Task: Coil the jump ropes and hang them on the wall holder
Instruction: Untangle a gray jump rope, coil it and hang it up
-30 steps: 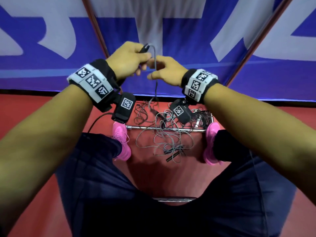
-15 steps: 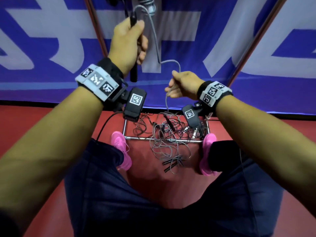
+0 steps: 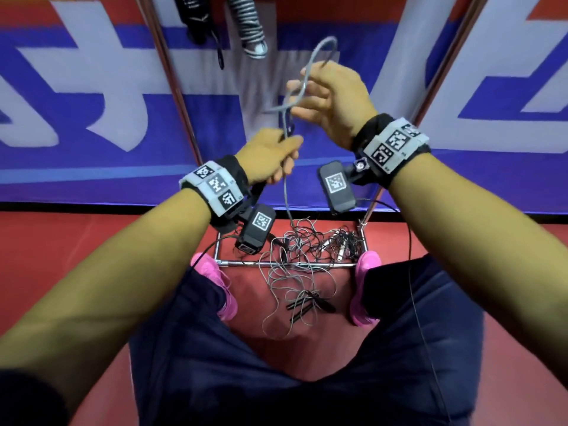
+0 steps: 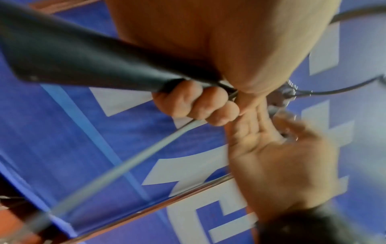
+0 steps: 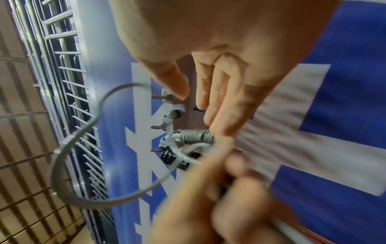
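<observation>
A blue-and-white banner fills the wall above a red floor, with a slanted metal pole crossing in front of it. A tangle of jump ropes lies on the floor between pink shoes. Two coiled ropes hang at the top. The left hand has its fingers wrapped round a black handle and the grey rope. This rope rises in a loop over the right hand, whose fingers are loosely straight and not pinching it. Half a second ago the left hand was high by the hung coils; now it is lower and the right hand has risen above it.
</observation>
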Demonstrator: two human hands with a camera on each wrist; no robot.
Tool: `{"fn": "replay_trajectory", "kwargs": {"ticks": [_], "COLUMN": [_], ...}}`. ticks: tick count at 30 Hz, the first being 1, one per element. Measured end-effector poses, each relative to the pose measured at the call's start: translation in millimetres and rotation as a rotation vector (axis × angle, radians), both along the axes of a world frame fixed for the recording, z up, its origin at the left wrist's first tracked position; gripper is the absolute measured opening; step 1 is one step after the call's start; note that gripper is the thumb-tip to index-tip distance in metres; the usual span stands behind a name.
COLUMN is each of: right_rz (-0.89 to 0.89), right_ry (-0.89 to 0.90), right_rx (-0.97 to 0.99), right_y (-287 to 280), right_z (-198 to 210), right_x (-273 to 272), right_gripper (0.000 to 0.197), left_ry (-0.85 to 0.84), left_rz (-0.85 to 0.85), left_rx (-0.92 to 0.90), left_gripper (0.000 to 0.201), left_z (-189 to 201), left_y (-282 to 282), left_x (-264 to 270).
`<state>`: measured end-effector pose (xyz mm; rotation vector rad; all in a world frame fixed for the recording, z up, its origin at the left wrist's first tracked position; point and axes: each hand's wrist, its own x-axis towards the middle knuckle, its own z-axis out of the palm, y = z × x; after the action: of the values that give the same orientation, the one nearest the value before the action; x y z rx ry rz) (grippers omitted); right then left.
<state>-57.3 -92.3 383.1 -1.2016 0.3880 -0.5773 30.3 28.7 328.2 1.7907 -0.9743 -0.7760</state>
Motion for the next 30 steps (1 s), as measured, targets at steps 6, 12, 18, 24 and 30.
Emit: {"fn": "replay_trajectory", "kwargs": {"ticks": [6, 12, 18, 24, 30], "right_rz": [0.308, 0.357, 0.138, 0.073, -0.062], "right_ry": [0.538, 0.721, 0.238, -0.1, 0.389], "right_rx": [-0.495, -0.544, -0.145, -0.036, -0.485], "right_y": [17.2, 34.7, 18.8, 10.8, -2.8], "right_z": [-99.8, -127.0, -8.6, 50.4, -32.2], "right_x": [-4.4, -12.0, -6.9, -18.3, -30.9], "right_gripper": [0.042, 0.036, 0.036, 0.018, 0.04], "left_ry": [0.286, 0.279, -0.081, -0.111, 0.149], "left_rz": [0.123, 0.195, 0.088, -0.098, 0.022], "left_rx": [-0.39, -0.585, -0.122, 0.194, -0.16], "left_gripper": [0.036, 0.02, 0.11, 0.024, 0.036], "left_z": [57.4, 65.1, -11.3, -30.7, 37.0], "left_y": [-7.8, 0.8, 18.8, -2.5, -23.3], "left_x": [-1.6, 7.6, 24.8, -15.4, -17.6]}}
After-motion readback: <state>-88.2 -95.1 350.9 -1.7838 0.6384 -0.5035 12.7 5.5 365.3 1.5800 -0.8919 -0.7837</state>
